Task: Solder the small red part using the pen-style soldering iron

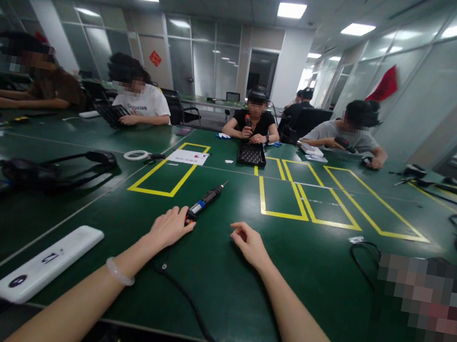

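My left hand (168, 228) is wrapped round the rear of an electric screwdriver (207, 200), which lies low over the green table with its thin bit pointing away and to the right. A black cord (190, 300) runs from under that hand to the table's near edge. My right hand (251, 247) is to the right of the screwdriver, apart from it, close above the tabletop. Its fingers are loosely bent, with a small gap at the tips, and I see nothing in them. A pale bracelet (119, 272) circles my left wrist.
A long white device (48, 263) lies at the near left, and a black headset-like frame (56, 167) beyond it. Yellow tape outlines (282, 215), a white sheet (188, 157) and a tape roll (136, 155) are farther off. Several people sit around; one opposite works over a black tray (252, 155).
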`<state>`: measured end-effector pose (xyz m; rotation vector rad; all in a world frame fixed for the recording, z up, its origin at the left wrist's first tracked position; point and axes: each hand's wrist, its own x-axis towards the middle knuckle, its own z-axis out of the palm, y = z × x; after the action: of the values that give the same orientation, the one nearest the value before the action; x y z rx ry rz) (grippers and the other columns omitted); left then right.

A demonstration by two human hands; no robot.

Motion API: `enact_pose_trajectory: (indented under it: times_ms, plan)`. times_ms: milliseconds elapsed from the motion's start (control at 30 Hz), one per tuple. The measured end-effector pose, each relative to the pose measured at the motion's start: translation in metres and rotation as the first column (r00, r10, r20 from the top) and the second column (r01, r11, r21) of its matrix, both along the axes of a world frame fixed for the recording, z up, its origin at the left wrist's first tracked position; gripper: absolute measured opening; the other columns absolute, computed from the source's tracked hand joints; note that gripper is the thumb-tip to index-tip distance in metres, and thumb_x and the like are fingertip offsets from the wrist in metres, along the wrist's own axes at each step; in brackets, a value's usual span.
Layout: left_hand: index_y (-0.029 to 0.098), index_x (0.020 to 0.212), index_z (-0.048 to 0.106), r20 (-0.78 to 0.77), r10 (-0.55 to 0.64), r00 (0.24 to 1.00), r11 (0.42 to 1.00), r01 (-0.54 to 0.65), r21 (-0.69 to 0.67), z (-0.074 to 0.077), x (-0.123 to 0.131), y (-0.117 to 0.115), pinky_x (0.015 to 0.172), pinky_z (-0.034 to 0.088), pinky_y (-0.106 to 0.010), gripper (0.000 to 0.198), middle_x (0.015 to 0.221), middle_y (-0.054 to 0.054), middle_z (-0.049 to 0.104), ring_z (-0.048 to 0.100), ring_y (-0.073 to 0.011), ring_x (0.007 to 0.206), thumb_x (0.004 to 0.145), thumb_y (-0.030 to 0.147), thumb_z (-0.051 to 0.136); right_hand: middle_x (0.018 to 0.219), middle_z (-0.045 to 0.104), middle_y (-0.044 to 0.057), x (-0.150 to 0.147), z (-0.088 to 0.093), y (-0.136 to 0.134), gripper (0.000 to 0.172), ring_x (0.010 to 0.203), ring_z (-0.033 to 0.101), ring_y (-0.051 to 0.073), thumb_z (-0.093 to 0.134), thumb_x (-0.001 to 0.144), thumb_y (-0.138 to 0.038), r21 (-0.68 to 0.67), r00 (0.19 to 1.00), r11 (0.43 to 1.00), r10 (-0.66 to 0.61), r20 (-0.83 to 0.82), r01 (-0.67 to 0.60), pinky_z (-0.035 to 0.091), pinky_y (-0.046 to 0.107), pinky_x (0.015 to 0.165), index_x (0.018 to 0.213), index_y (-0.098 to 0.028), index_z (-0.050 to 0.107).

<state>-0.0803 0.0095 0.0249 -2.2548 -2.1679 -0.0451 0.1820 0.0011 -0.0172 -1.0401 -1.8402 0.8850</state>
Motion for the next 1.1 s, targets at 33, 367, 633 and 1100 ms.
enact_pose_trajectory:
  times_ms: [33, 367, 633, 1100]
  plan:
    - [0.019, 0.121, 0.046, -0.006, 0.019, 1.0, 1.0, -0.019, -0.005, 0.0, -0.01, 0.004, 0.076, 0.045, -0.04, 0.057, 0.11, -0.015, 0.055, 0.057, -0.03, 0.097, 0.085, 0.06, 0.031, 0.081, 0.063, 0.001, 0.0, 0.0, 0.0, 0.024, 0.068, 0.055, 0.014, 0.051, 0.085, -0.025, -0.003, 1.0, 1.0, 0.001, 0.004, -0.001, 0.042, 0.025, 0.065, 0.107, -0.019, 0.059]
    - [0.016, 0.126, 0.045, -0.033, 0.252, 0.967, 0.966, -0.254, -0.042, 0.001, -0.097, 0.038, 0.079, 0.045, -0.044, 0.062, 0.114, -0.019, 0.054, 0.055, -0.0336, 0.103, 0.084, 0.059, 0.028, 0.081, 0.063, 0.001, 0.0, -0.006, 0.003, 0.025, 0.07, 0.057, 0.014, 0.051, 0.085, -0.025, -0.009, 1.0, 1.0, 0.013, 0.022, -0.013, 0.044, 0.026, 0.069, 0.108, -0.02, 0.059]
    - [0.018, 0.116, 0.052, -0.151, 0.156, 0.976, 0.968, -0.121, 0.219, 0.007, -0.085, 0.021, 0.08, 0.045, -0.039, 0.039, 0.114, -0.015, 0.053, 0.052, -0.0307, 0.105, 0.087, 0.04, 0.037, 0.08, 0.064, 0.001, -0.001, -0.008, 0.004, 0.024, 0.07, 0.058, 0.014, 0.052, 0.085, -0.025, -0.007, 0.999, 1.0, 0.019, 0.041, -0.019, 0.044, 0.026, 0.068, 0.106, -0.02, 0.061]
    - [0.02, 0.104, 0.053, 0.448, 0.02, 0.894, 0.993, -0.069, 0.093, 0.025, -0.038, 0.028, 0.075, 0.046, -0.033, 0.031, 0.09, -0.006, 0.066, 0.063, -0.0204, 0.083, 0.089, 0.042, 0.037, 0.08, 0.064, 0.002, -0.002, -0.007, 0.004, 0.021, 0.072, 0.058, 0.015, 0.052, 0.085, -0.025, -0.009, 0.998, 1.0, 0.02, 0.055, -0.02, 0.044, 0.027, 0.068, 0.102, -0.019, 0.063]
